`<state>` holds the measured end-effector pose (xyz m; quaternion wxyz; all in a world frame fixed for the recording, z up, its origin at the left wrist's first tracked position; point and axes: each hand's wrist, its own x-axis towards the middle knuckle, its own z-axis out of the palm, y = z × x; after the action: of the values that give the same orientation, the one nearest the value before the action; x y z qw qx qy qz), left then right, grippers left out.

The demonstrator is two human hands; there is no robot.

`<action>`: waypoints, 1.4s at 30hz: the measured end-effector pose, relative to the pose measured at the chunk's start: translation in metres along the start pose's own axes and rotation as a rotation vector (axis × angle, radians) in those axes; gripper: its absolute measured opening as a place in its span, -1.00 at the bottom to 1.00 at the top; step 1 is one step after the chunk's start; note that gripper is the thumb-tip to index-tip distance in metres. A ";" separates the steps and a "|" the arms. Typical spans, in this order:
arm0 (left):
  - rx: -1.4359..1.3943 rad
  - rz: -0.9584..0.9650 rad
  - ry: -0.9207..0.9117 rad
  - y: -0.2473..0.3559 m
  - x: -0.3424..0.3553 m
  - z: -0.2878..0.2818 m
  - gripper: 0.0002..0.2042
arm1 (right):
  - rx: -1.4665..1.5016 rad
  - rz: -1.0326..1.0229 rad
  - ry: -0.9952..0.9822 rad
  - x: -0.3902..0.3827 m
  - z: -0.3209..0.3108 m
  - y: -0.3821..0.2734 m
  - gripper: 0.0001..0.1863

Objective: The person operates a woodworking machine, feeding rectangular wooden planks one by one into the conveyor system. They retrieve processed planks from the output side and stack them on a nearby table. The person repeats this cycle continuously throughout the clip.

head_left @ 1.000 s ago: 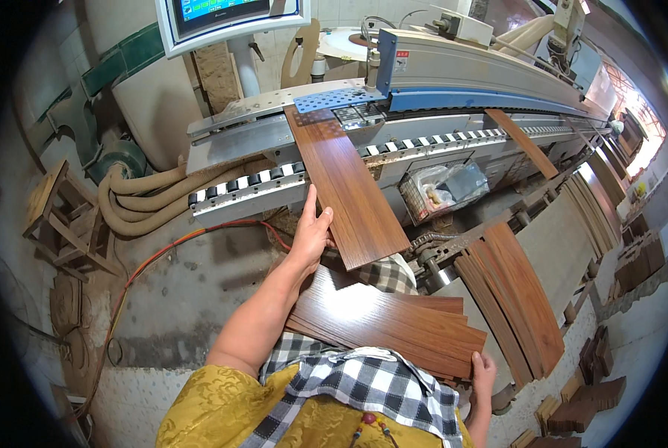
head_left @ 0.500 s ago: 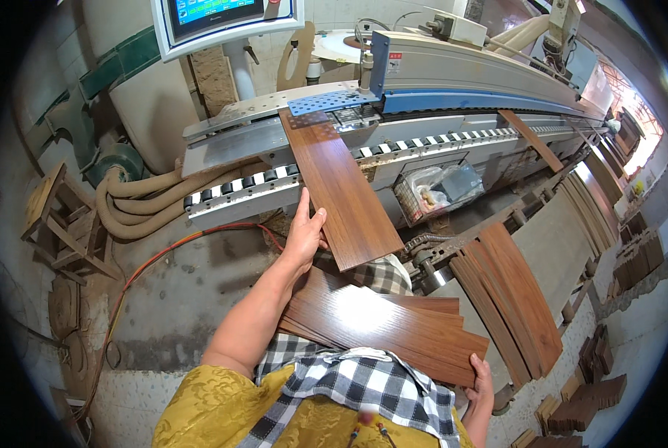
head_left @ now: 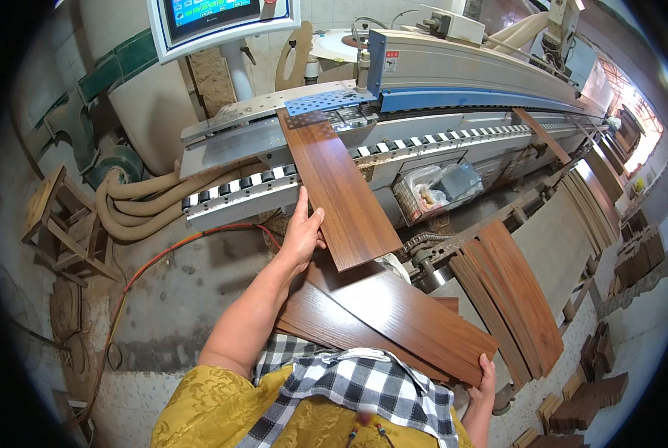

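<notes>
Grey workshop floor (head_left: 192, 299) below us. We see brown plank (head_left: 341, 194) across roller track (head_left: 248, 181), far end under blue perforated plate (head_left: 330, 102). Our left hand (head_left: 300, 233) grasps its left edge. Our right hand (head_left: 484, 379) grips right end of glossy board (head_left: 431, 317), askew atop stacked boards (head_left: 308, 313) near checked apron (head_left: 330, 382). More planks (head_left: 519, 291) right; second plank (head_left: 543, 137) farther along track; screen (head_left: 210, 16) upper left.

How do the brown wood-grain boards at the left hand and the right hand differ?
The brown wood-grain board at the left hand reaches the blue perforated plate; the glossy brown board at the right hand slants over other brown boards. The first board shows little glare; the glossy brown board has a bright white patch. Both are long and flat.
</notes>
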<state>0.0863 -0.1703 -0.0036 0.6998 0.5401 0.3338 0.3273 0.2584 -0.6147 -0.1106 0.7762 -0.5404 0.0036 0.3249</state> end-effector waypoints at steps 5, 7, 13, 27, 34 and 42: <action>-0.008 -0.025 -0.018 0.001 0.005 0.010 -0.38 | 0.023 -0.039 0.026 -0.003 -0.003 0.000 -0.43; -0.006 -0.028 -0.031 -0.002 0.012 0.016 -0.37 | 0.047 -0.016 0.026 -0.002 -0.005 0.001 -0.42; 0.039 -0.051 -0.031 -0.005 0.032 0.051 -0.37 | 0.035 -0.032 0.061 -0.003 -0.007 0.004 -0.41; 0.033 -0.130 -0.110 -0.003 0.082 0.156 -0.31 | 0.086 -0.077 0.058 -0.005 0.006 0.004 -0.47; 0.311 0.559 -0.300 0.024 -0.018 0.113 -0.57 | 0.142 -0.090 0.013 0.010 0.039 -0.003 -0.46; 0.310 -0.132 -0.468 -0.032 -0.066 0.029 -0.57 | 0.129 -0.061 -0.150 0.043 0.164 -0.012 -0.50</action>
<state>0.0766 -0.2464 -0.0215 0.6869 0.6785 0.2436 0.0924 0.2413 -0.4578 -0.0478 0.8170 -0.4632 -0.0500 0.3397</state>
